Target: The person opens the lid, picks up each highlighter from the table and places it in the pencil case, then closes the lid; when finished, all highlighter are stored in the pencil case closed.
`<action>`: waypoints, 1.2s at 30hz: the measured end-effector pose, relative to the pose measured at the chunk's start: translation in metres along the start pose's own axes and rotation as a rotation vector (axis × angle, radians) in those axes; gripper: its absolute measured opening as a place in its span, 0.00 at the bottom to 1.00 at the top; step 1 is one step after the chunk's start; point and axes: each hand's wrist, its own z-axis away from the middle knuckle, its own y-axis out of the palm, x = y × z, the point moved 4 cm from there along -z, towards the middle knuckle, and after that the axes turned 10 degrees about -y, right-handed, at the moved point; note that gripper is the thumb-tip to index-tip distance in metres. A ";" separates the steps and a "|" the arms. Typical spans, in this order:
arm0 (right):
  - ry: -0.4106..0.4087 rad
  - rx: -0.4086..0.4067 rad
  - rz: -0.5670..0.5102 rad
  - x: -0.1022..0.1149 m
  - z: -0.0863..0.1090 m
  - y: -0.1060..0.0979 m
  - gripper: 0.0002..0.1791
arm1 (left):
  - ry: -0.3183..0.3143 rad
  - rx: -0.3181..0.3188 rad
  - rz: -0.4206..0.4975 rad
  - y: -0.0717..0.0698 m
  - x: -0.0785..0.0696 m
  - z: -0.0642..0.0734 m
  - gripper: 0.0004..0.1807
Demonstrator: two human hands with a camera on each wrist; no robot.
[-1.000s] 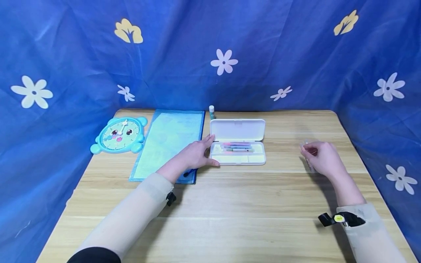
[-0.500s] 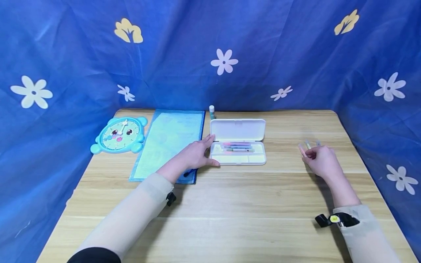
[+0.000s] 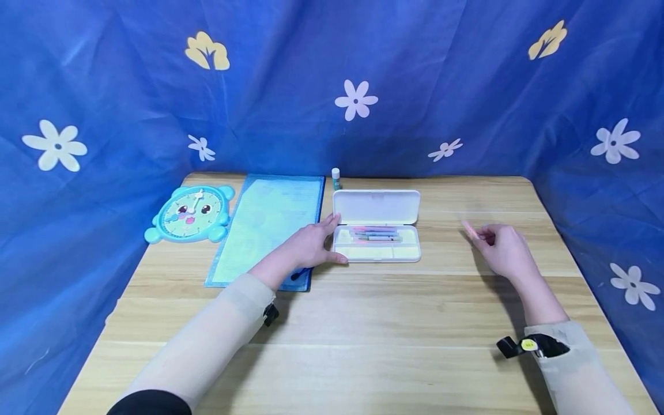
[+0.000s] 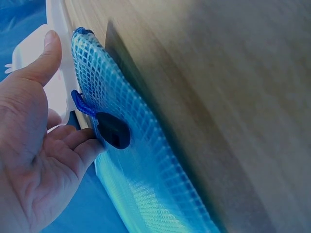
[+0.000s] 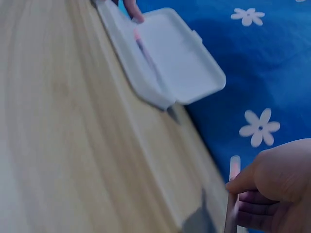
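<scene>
A white pencil case (image 3: 381, 252) lies with its lid raised, several coloured pens (image 3: 377, 233) in its upper compartment. My left hand (image 3: 307, 245) holds the left end of the case, thumb at the front corner and index finger by the hinge. In the left wrist view its other fingers bend beside a blue mesh zip pouch (image 4: 146, 160). At the right of the table my right hand (image 3: 505, 248) pinches a pink-tipped pen (image 5: 234, 170) between thumb and fingers. Whether other pens are within this hand is hidden.
A blue clock toy (image 3: 191, 214) with a face lies at the far left, next to the mesh pouch. A glue stick (image 3: 336, 180) stands behind the case. A blue flowered cloth (image 3: 280, 115) hangs behind the wooden table (image 3: 363, 346).
My right hand has raised the pink pen and turned slightly leftward. Green and bluish pen ends seen half a second ago beyond its fingers no longer show clearly. My left hand stays on the case.
</scene>
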 end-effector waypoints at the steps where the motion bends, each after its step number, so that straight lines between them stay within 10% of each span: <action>1: -0.008 -0.009 -0.009 0.004 -0.002 -0.001 0.11 | 0.000 -0.001 0.000 0.000 0.000 0.000 0.68; 17: -0.231 -0.101 -0.126 0.083 -0.037 0.003 0.08 | 0.008 -0.010 -0.016 0.000 -0.001 -0.003 0.68; 36: -0.469 0.168 -0.212 0.164 -0.058 0.071 0.07 | 0.005 -0.009 -0.019 0.000 0.000 -0.003 0.67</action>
